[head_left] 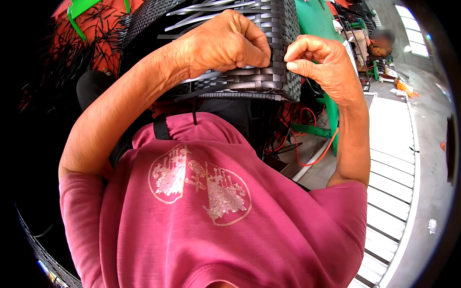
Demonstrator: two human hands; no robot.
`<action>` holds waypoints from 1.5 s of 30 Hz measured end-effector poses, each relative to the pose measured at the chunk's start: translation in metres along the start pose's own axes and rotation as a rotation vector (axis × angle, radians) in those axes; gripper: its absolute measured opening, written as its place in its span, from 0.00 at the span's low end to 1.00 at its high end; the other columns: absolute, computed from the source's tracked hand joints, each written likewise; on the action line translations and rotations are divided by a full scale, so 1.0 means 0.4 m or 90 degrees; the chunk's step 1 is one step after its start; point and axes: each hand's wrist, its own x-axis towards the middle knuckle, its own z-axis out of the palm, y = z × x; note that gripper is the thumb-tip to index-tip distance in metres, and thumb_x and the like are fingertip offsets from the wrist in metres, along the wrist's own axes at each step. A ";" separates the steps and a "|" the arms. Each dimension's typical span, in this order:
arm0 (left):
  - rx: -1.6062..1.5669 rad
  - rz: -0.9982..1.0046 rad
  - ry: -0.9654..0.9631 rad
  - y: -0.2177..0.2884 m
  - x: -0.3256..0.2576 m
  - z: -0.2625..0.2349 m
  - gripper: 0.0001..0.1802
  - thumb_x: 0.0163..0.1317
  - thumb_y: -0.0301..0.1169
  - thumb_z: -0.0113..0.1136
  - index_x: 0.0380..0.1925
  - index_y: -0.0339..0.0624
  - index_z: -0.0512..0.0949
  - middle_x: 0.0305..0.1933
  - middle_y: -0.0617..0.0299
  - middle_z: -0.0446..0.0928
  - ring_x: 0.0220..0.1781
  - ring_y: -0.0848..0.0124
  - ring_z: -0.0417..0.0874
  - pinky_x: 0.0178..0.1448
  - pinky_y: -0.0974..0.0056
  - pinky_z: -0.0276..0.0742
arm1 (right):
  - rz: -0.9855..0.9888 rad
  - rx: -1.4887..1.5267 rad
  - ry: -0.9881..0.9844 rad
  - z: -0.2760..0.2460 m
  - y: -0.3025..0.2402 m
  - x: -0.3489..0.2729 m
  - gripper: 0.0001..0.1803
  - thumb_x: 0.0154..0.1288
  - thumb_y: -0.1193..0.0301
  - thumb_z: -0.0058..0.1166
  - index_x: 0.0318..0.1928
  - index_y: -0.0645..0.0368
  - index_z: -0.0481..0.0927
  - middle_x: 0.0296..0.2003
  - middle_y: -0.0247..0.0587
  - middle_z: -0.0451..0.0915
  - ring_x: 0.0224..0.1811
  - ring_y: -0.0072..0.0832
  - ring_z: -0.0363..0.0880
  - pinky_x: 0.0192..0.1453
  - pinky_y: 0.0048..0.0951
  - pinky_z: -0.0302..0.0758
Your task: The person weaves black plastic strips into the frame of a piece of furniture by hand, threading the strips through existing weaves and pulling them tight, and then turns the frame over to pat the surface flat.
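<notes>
A box-shaped piece woven from flat black plastic strips (276, 33) stands in front of me, its corner turned to the right. Loose strip ends (211, 9) stick out over its top on the left. Bent over the weave, my left hand (230, 43) is closed, thumb and forefinger pressed together close to the corner edge. Whatever those fingers pinch is hidden. My right hand (321, 65) is just beyond that corner on the right, thumb and forefinger tips brought together in a pinch. Anything between them is too small to make out.
The woven piece stands against a green table or bench (311, 19). An orange cable (317, 161) hangs near its leg. Cut black strips (103, 36) litter a red floor covering at left, by a green stool (81, 9). A white slatted frame (391, 168) lies at right; another person (382, 43) is farther back.
</notes>
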 end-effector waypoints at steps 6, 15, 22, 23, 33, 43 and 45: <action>-0.185 -0.090 -0.099 0.029 0.006 -0.049 0.02 0.53 0.19 0.58 0.28 0.33 0.79 0.18 0.66 0.74 0.12 0.81 0.65 0.17 0.74 0.56 | -0.106 -0.418 0.103 0.019 -0.095 -0.011 0.10 0.51 0.77 0.63 0.36 0.65 0.80 0.32 0.35 0.77 0.32 0.21 0.74 0.38 0.21 0.70; -0.348 0.229 0.111 -0.004 -0.149 -0.054 0.07 0.61 0.29 0.57 0.29 0.35 0.75 0.16 0.71 0.66 0.11 0.82 0.62 0.14 0.77 0.52 | -0.144 -0.246 -0.027 0.092 -0.125 0.055 0.07 0.56 0.79 0.59 0.36 0.69 0.80 0.35 0.42 0.81 0.32 0.24 0.77 0.34 0.22 0.72; -0.002 0.141 0.321 -0.158 -0.162 0.048 0.08 0.64 0.29 0.57 0.33 0.34 0.81 0.25 0.63 0.75 0.24 0.77 0.73 0.29 0.71 0.68 | 0.050 0.049 0.009 0.087 -0.141 0.050 0.08 0.62 0.75 0.58 0.41 0.64 0.80 0.26 0.32 0.78 0.24 0.13 0.71 0.27 0.14 0.67; 0.024 0.180 0.350 -0.174 -0.151 0.061 0.08 0.61 0.28 0.60 0.30 0.32 0.80 0.24 0.61 0.75 0.23 0.74 0.72 0.29 0.67 0.69 | 0.043 0.037 0.022 0.093 -0.147 0.046 0.09 0.62 0.75 0.58 0.41 0.64 0.79 0.26 0.32 0.78 0.24 0.13 0.72 0.28 0.13 0.67; 0.159 0.205 0.391 -0.240 -0.097 0.110 0.19 0.66 0.35 0.53 0.48 0.28 0.70 0.35 0.47 0.76 0.41 0.56 0.75 0.46 0.59 0.71 | -0.001 -0.161 0.094 0.120 -0.170 0.018 0.04 0.59 0.77 0.59 0.34 0.65 0.80 0.22 0.33 0.77 0.22 0.16 0.72 0.26 0.18 0.67; -0.377 0.136 0.377 -0.185 -0.095 0.112 0.06 0.62 0.25 0.56 0.38 0.35 0.77 0.29 0.68 0.76 0.32 0.81 0.72 0.36 0.73 0.69 | -0.103 -0.718 -0.089 0.138 -0.170 0.026 0.08 0.53 0.77 0.53 0.33 0.66 0.82 0.24 0.51 0.80 0.21 0.42 0.78 0.26 0.34 0.74; -0.350 0.109 0.359 -0.177 -0.099 0.109 0.06 0.61 0.22 0.55 0.38 0.34 0.78 0.29 0.69 0.76 0.32 0.81 0.72 0.38 0.73 0.69 | -0.102 -0.748 -0.117 0.144 -0.174 0.030 0.09 0.53 0.75 0.52 0.34 0.65 0.82 0.22 0.52 0.79 0.21 0.43 0.78 0.26 0.36 0.73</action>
